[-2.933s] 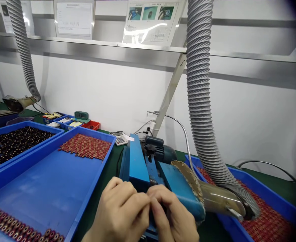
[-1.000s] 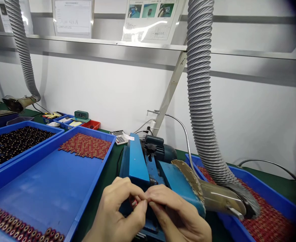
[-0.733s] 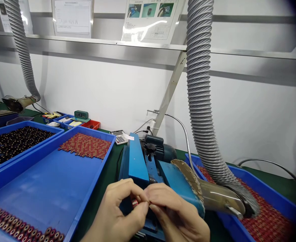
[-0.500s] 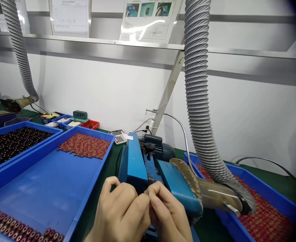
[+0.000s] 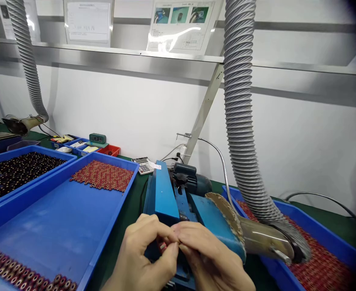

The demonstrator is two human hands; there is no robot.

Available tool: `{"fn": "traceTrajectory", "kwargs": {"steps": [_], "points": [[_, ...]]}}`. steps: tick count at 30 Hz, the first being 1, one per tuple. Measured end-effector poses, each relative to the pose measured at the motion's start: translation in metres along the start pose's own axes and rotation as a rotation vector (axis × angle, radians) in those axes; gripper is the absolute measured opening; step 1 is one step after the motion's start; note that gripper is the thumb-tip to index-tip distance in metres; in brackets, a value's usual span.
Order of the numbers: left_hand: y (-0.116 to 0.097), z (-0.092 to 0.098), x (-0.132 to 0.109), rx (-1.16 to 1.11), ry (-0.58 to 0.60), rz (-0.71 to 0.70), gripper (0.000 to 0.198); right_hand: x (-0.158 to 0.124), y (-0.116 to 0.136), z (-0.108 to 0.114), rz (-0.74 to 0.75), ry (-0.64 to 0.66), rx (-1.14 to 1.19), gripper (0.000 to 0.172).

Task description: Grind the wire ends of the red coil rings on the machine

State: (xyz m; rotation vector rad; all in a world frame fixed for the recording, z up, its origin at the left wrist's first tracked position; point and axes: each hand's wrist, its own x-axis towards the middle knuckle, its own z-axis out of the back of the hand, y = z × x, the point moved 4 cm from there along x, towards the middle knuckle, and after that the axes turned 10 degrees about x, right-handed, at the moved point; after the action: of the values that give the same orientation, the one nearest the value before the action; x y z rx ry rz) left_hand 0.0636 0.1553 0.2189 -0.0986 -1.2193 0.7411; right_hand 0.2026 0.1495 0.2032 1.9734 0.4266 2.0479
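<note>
In front of the blue belt-sander-like machine [image 5: 167, 194], my two hands meet at the fingertips. My left hand [image 5: 144, 252] is closed in a pinch, thumb against forefinger, and a small red part [image 5: 162, 245] shows inside its curled fingers. My right hand [image 5: 209, 252] presses its thumb and fingers together right beside the left fingertips. Whatever lies between the right fingers is too small and covered to name. Both hands hide the machine's near end.
At left stands a blue tray [image 5: 59, 218] with red ring-like parts at both ends; another blue tray holds black parts [image 5: 26, 169]. On the right, red parts fill a tray [image 5: 320, 252] behind a metal duct [image 5: 262, 238] and grey hose [image 5: 240, 101]. A calculator [image 5: 144, 165] lies behind.
My left hand has turned so its thumb and a red part show. The right hand has flattened over and shifted slightly right. The fingertips still meet, and the view has tilted slightly.
</note>
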Motion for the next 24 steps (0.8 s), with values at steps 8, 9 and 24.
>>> {"fn": "traceTrajectory", "kwargs": {"steps": [8,9,24], "points": [[-0.013,-0.006,-0.011,0.44,-0.166,-0.338,0.017,-0.013,-0.014,-0.012,-0.77,-0.173,0.417,0.039],[-0.012,-0.005,-0.011,0.412,-0.155,-0.326,0.017,-0.014,-0.015,-0.015,-0.857,-0.178,0.571,0.043],[-0.01,-0.003,-0.005,0.322,-0.054,-0.277,0.018,-0.006,-0.004,-0.004,-0.373,-0.181,0.001,0.025]]}}
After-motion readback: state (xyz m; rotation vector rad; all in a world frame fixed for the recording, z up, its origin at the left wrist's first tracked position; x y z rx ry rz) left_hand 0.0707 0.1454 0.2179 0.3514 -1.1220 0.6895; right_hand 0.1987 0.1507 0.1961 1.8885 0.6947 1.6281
